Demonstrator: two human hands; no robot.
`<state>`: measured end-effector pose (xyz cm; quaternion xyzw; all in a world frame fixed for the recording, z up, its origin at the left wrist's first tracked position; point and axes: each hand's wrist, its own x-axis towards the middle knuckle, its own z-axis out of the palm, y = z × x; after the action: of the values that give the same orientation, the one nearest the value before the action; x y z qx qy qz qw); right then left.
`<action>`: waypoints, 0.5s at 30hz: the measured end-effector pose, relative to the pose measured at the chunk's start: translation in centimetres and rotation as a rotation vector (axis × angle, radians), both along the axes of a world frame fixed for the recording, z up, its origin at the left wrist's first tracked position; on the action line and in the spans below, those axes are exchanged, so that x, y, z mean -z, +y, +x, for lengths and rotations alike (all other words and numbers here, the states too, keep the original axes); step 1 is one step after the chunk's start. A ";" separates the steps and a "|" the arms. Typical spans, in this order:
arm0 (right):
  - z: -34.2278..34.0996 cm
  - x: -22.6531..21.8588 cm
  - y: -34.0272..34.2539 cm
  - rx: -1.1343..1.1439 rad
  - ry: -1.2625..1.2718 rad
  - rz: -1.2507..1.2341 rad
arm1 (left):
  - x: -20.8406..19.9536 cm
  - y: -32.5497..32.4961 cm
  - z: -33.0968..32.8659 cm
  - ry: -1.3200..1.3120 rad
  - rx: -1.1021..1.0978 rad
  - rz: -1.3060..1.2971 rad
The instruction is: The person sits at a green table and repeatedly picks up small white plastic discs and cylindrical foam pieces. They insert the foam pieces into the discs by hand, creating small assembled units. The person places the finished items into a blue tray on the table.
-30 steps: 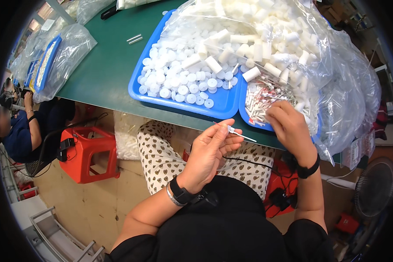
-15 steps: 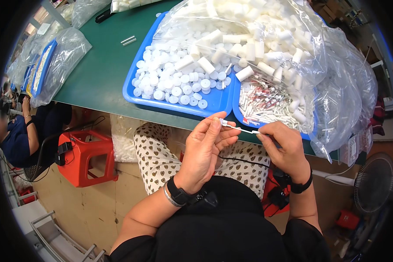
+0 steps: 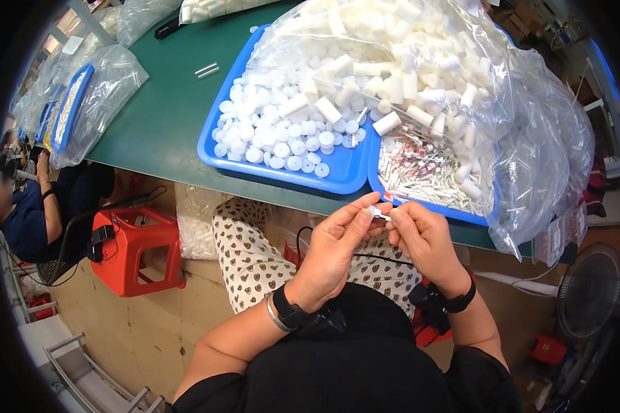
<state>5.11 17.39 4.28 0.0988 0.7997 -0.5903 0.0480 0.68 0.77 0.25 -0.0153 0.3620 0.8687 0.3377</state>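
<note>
My left hand [image 3: 337,248] and my right hand [image 3: 424,237] meet over my lap, just below the table edge. Between their fingertips they pinch a small white plastic part [image 3: 377,213], one hand on each end. Right above them lies a blue tray [image 3: 430,204] of thin white sticks with red tips. To its left a second blue tray [image 3: 282,175] holds several round white caps. A clear bag of white tubes [image 3: 393,62] rests across both trays.
The green table [image 3: 158,117] also carries bagged blue trays [image 3: 83,103] at the far left and two loose tubes [image 3: 207,69]. A red stool [image 3: 134,251] stands on the floor to my left. Another person [image 3: 27,206] sits at the left; a fan [image 3: 589,289] stands at the right.
My right hand came down from the stick tray and met my left hand. Both hands now pinch the small white part close together.
</note>
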 end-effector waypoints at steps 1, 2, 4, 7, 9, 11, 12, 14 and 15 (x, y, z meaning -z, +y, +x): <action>-0.1 -0.1 0.0 0.007 -0.089 -0.121 | 0.3 0.0 0.1 0.013 0.000 -0.008; -0.2 -0.1 0.1 0.013 -0.179 -0.242 | 0.4 -0.1 0.2 0.027 0.000 -0.015; -0.7 -0.3 0.2 -0.006 -0.268 -0.267 | 0.2 -0.5 -0.1 0.062 -0.003 -0.039; -2.1 -1.2 0.5 -0.065 0.244 0.465 | -0.2 -0.8 -0.8 0.068 -0.056 -0.092; -5.1 -2.0 1.1 0.009 0.620 0.882 | -0.3 -0.9 -1.2 0.030 -0.083 -0.072; -8.0 -2.6 1.6 -0.054 0.785 1.045 | 0.0 -0.8 -0.8 -0.003 -0.056 -0.046; -9.0 -2.5 1.8 -0.092 0.761 1.132 | 0.2 -0.8 -0.6 -0.028 -0.034 -0.023; -10.5 -1.7 2.3 -0.168 0.711 1.302 | 0.2 -0.8 -0.3 -0.049 -0.006 -0.010; -10.8 -1.3 2.3 -0.187 0.697 1.318 | 0.2 -1.0 -0.3 -0.053 -0.009 -0.020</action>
<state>-5.65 19.70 5.61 -0.1539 0.9614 0.0203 -0.2274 0.35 -0.21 0.06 -0.0433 0.3613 0.8660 0.3430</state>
